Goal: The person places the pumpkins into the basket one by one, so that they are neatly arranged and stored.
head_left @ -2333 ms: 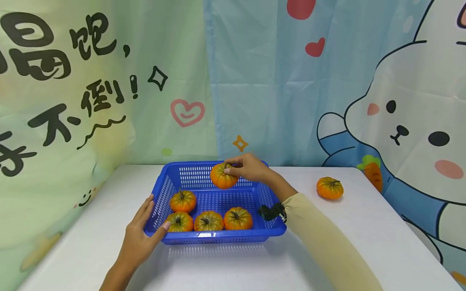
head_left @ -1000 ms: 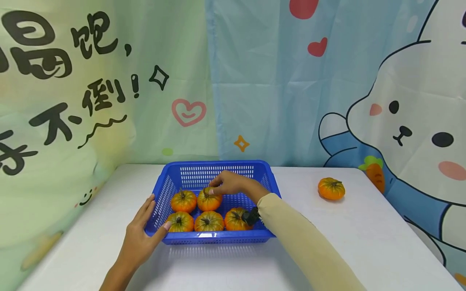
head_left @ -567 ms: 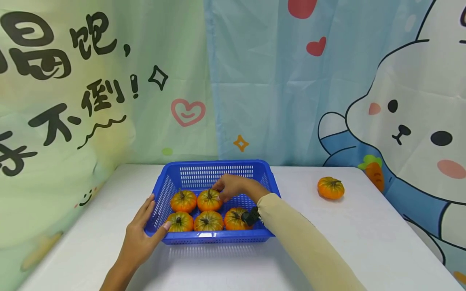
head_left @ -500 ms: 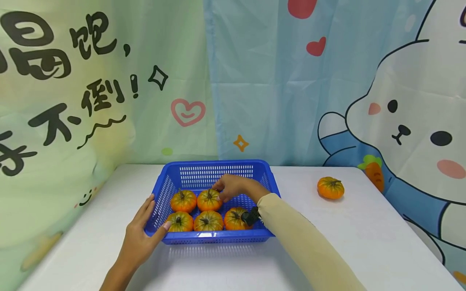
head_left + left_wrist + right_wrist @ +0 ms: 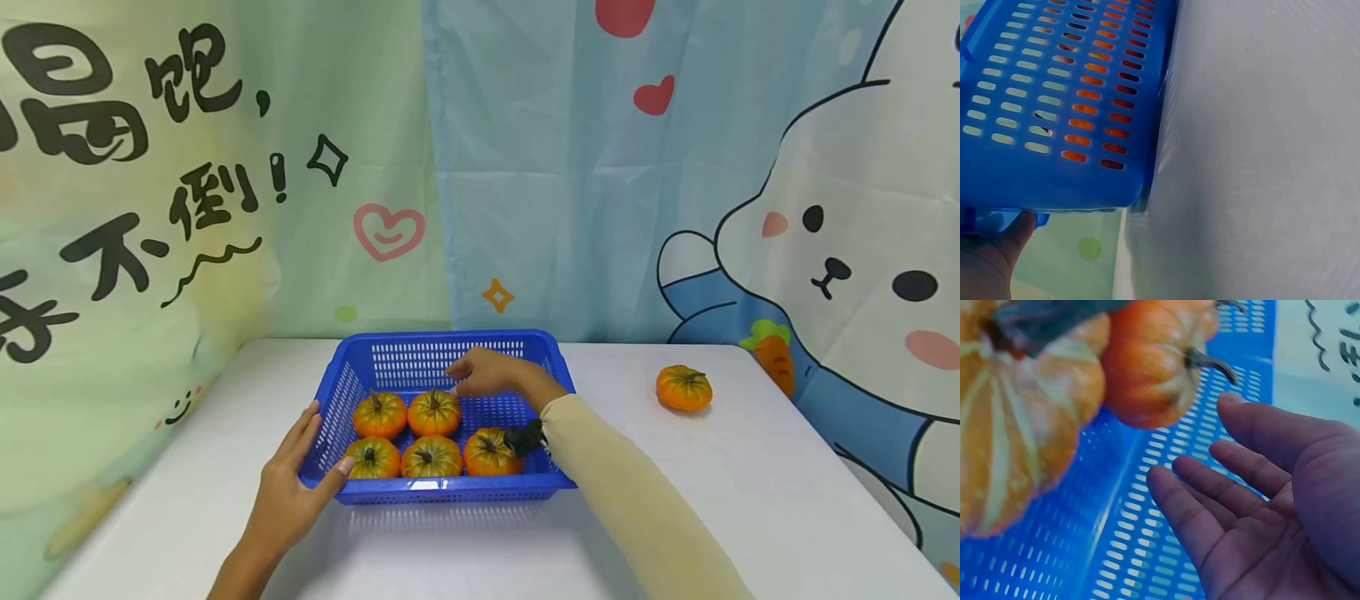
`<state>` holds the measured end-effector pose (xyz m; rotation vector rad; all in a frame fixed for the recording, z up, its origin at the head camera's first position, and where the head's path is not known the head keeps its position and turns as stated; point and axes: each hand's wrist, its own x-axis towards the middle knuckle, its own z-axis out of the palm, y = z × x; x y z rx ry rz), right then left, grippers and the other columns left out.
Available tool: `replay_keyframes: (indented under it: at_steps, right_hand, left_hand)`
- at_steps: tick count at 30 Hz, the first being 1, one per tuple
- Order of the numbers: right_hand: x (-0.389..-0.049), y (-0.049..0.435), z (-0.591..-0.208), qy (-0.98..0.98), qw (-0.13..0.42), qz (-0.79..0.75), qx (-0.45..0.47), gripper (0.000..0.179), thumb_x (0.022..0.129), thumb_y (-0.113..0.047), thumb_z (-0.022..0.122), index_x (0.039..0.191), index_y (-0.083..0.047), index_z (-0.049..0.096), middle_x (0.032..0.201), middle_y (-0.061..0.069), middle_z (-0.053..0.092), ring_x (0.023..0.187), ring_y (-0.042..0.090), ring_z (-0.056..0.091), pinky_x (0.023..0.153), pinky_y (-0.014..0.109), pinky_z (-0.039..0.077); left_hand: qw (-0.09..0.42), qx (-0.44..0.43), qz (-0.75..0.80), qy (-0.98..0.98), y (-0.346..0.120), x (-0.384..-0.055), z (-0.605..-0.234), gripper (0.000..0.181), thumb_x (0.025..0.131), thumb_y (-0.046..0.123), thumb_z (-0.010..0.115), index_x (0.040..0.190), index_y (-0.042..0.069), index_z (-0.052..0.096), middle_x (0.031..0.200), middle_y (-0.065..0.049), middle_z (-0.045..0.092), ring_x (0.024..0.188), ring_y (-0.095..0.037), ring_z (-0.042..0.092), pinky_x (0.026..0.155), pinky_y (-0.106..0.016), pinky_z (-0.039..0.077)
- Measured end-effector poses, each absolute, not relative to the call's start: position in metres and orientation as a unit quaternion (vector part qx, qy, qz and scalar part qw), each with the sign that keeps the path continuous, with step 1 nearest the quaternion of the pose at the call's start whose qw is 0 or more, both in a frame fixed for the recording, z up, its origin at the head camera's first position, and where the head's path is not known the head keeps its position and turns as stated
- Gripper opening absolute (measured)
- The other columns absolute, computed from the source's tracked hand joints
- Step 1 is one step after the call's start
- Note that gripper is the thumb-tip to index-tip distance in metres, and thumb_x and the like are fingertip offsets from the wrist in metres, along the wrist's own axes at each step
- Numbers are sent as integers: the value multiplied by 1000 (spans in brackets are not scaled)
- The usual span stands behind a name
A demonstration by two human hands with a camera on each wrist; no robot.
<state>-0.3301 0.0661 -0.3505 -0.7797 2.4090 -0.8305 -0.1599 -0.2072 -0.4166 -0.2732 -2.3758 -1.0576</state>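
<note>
A blue perforated plastic basket (image 5: 457,490) stands on the white table with several small orange-green pumpkins inside. Across its front left corner, my left hand (image 5: 288,496) holds the rim, thumb at the front edge and fingers along the left side; the left wrist view shows the thumb (image 5: 1017,232) at the rim. My right hand (image 5: 491,372) hovers inside the basket, just right of and above the back-row pumpkin (image 5: 433,414). In the right wrist view its fingers (image 5: 1188,525) are spread and hold nothing, apart from the stemmed pumpkin (image 5: 1147,378).
One more pumpkin (image 5: 684,389) lies on the table (image 5: 750,483) to the right of the basket. A printed curtain (image 5: 510,192) hangs behind the table. A dark band (image 5: 525,437) on the right wrist hangs before the front right pumpkin (image 5: 487,454).
My right hand lowered a pumpkin into the back row beside another, let go of it, and has drawn slightly up and right. The left hand has stayed at the basket.
</note>
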Motion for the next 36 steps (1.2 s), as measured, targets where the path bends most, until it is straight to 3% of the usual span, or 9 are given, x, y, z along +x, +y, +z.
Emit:
replay_keyframes:
  at_steps: [10,19,33,36]
  right_hand:
    - [-334,84,-342,865,236,-354,-264,45,96,-13,61,137,4,52,135,17,56,115,29,60,95,43,49]
    - [-333,102,-338,872,208,-356,-266,45,96,-18,62,134,4,55,130,16,60,110,27,63,91,41,52]
    - [-338,128,-324,880,143,-360,-275,44,100,-18,55,136,7,52,135,20,55,125,33,51,102,43,44]
    - [-336,134,-324,871,133,-384,-275,44,99,-17,56,135,8,52,134,22,55,122,34,54,100,43,46]
  left_hand:
    - [256,-96,-388,-880,-208,-160,-415,74,83,19,76,141,-10,41,153,-13,36,134,-40,39,98,-6,23]
    - [255,-96,-386,-881,-207,-160,-415,73,83,19,76,141,-11,42,152,-14,36,134,-40,39,98,-10,25]
    - [256,-99,-394,-877,-205,-156,-412,72,84,17,76,141,-10,42,152,-14,36,134,-42,38,96,-10,27]
    - [251,-96,-390,-881,-205,-159,-413,73,83,18,76,141,-10,42,153,-13,35,134,-41,38,99,-22,34]
